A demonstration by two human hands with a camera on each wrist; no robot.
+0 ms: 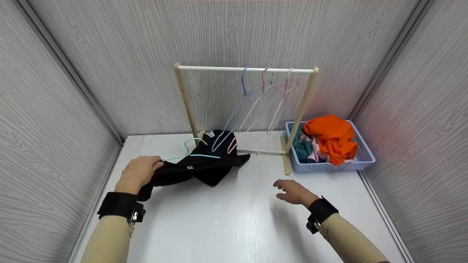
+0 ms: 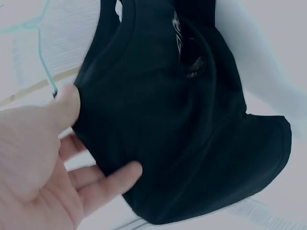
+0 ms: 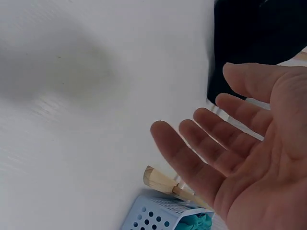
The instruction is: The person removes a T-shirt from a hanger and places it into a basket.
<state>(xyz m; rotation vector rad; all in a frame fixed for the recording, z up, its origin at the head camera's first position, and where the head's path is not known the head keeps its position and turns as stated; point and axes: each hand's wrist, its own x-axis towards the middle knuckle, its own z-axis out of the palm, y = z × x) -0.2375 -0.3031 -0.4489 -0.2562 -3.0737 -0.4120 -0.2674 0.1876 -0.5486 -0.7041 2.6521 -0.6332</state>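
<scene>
My left hand (image 1: 140, 171) pinches a black T-shirt (image 1: 215, 171) at one shoulder, together with the end of a mint-green hanger (image 1: 204, 155). In the left wrist view, thumb and index finger grip the shirt's (image 2: 158, 110) edge while the other fingers lie looser against it; part of the hanger (image 2: 42, 60) shows beyond the thumb. The shirt's far part lies against the foot of the rack, and the hanger's hook points up. My right hand (image 1: 294, 191) hovers over the table to the right of the shirt, fingers spread and holding nothing.
A wooden rack (image 1: 248, 68) with a white bar stands at the back, with blue and pink hangers (image 1: 264, 95) on its right half. Right of it sits a blue basket (image 1: 334, 167) holding orange, green and pink cloth (image 1: 331, 135). Grey walls enclose the white table (image 1: 226, 226).
</scene>
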